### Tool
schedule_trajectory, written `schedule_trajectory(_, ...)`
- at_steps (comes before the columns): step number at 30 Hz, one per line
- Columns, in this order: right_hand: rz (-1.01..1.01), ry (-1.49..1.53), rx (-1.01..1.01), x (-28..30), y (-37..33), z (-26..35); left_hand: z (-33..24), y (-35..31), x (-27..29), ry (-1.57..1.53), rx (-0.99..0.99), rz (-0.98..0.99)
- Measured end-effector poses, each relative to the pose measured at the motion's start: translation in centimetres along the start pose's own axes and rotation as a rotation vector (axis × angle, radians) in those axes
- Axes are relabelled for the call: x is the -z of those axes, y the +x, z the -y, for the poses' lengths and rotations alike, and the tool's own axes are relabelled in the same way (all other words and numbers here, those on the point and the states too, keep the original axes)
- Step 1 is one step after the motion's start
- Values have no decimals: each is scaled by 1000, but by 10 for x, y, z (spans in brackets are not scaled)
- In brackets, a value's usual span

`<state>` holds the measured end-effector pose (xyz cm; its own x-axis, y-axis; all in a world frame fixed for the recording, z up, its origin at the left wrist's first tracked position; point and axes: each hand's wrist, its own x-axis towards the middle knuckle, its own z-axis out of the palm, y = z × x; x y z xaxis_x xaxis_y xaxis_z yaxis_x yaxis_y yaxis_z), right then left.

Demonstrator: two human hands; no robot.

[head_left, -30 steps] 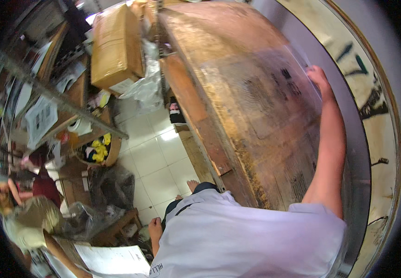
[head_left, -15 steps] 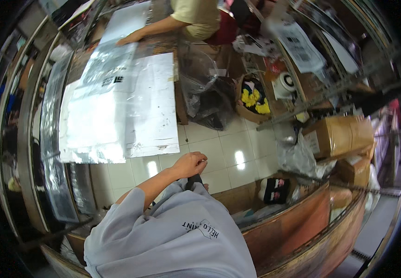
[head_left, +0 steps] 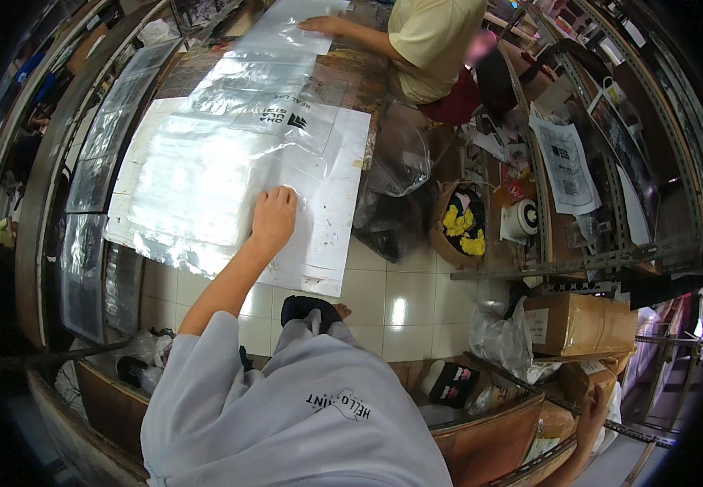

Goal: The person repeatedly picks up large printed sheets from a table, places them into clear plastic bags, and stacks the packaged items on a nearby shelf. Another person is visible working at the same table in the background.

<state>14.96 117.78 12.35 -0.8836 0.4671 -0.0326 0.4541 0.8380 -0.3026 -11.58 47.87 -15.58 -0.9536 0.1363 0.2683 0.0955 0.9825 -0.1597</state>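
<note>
Head view, nearest first: a grey shirt (head_left: 286, 422) fills the lower middle. At lower right, the right hand (head_left: 591, 414) is stretched out beside a metal rail (head_left: 643, 434) and a brown carton (head_left: 586, 325); I cannot tell whether it grips anything or is simply free.

Ahead, the left hand (head_left: 276, 217) lies at the right side of a stack of clear plastic (head_left: 189, 191), its fingers bent under; whether they pinch an edge or only rest there cannot be told. The stack sits on a white board (head_left: 319, 256) whose near and right margins show beyond it.

Past the hand, a clear bag with black print (head_left: 286, 122) lies flat, overlapping the far part of the board. By my judgement, the laying-out looks well along: the plastic is spread and nothing is lifted. Whether each layer bears print, and so how much is left, does not show.

Farther off, a co-worker's hand (head_left: 319, 26) presses flat on another clear sheet (head_left: 282, 36). Its yellow sleeve (head_left: 404, 49) comes in from the right.
</note>
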Motion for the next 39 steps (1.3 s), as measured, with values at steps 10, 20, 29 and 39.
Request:
schedule_trajectory(10, 289, 100, 375, -166, 84, 140, -63, 10, 9, -356, -64, -37)
schedule_trajectory(20, 582, 514, 235, -310, 51, 185, -67, 17, 4, -354, -55, -90)
schedule_trajectory(29, 859, 797, 242, -375, 14, 248, -126, 33, 53, -964, 97, 211)
schedule_trajectory(39, 813, 1065, 187, -389, 10, 317, -175, 44, 64, -1467, 135, 407)
